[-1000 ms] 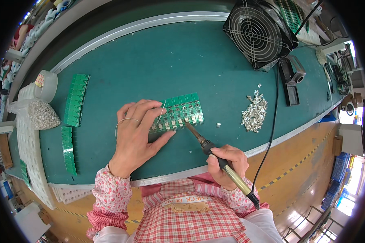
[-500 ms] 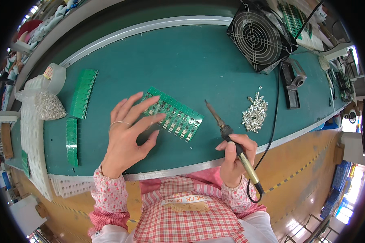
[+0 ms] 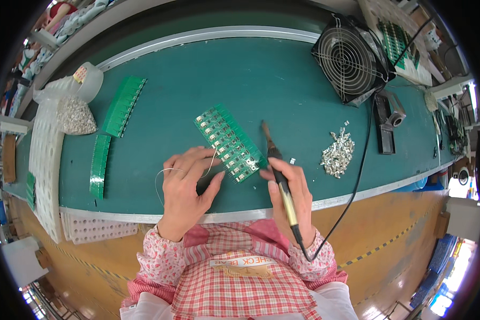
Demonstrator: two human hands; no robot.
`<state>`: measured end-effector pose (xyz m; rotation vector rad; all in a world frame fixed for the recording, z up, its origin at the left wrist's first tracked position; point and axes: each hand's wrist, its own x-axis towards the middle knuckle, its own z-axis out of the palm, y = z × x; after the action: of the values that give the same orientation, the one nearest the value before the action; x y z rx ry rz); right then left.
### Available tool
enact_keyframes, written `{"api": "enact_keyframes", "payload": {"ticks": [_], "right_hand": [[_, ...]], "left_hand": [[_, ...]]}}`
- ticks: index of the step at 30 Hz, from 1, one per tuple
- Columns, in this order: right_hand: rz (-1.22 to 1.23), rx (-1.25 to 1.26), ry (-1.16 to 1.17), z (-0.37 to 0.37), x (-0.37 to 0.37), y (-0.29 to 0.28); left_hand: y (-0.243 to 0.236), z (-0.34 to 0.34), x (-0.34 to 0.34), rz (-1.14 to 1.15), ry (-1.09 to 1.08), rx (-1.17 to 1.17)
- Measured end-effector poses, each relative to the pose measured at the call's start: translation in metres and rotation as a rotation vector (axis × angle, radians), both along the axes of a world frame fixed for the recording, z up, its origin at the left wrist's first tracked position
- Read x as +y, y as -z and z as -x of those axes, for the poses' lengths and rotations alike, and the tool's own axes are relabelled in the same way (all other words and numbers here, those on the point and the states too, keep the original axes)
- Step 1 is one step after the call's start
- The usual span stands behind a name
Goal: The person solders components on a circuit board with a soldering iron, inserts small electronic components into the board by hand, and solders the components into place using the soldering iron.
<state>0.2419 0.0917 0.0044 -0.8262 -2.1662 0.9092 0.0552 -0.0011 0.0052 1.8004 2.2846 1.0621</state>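
A green circuit board panel (image 3: 230, 143) lies tilted on the bench, with a row of small components and pins along its lower left side. My left hand (image 3: 189, 184) is beside that pin edge, fingers curled round a thin pale wire, which looks like solder wire (image 3: 158, 184); it loops out to the left and its end shows by the board. My right hand (image 3: 292, 194) grips a soldering iron (image 3: 287, 198), its brown tip pointing up and away, just right of the board and apart from it. A fingertip of this hand is blurred at the board's right corner.
A pile of small metal-coloured parts (image 3: 337, 154) lies to the right, with one loose part (image 3: 293, 161) nearer. Behind stand a black fan (image 3: 349, 61) and an iron stand (image 3: 385, 125). More green boards (image 3: 124, 106), a bag of parts (image 3: 76, 116) and white foam (image 3: 47, 160) are left.
The board has turned clockwise and its right end now points nearer me. My right hand has brought the soldering iron left to the board. My left hand has shifted right and nearer me.
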Motion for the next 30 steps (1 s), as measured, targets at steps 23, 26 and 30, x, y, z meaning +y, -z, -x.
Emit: {"api": "enact_keyframes", "payload": {"ticks": [23, 26, 30], "right_hand": [[-0.011, 0.25, -0.33, -0.009, 0.06, -0.01], [-0.021, 0.244, -0.362, -0.003, 0.058, -0.007], [-0.027, 0.226, -0.377, 0.002, 0.054, -0.006]], "left_hand": [[-0.003, 0.014, -0.005, 0.04, 0.073, -0.123], [0.0, 0.013, -0.005, 0.038, 0.065, -0.082], [0.004, 0.014, -0.004, 0.033, 0.087, -0.04]]}}
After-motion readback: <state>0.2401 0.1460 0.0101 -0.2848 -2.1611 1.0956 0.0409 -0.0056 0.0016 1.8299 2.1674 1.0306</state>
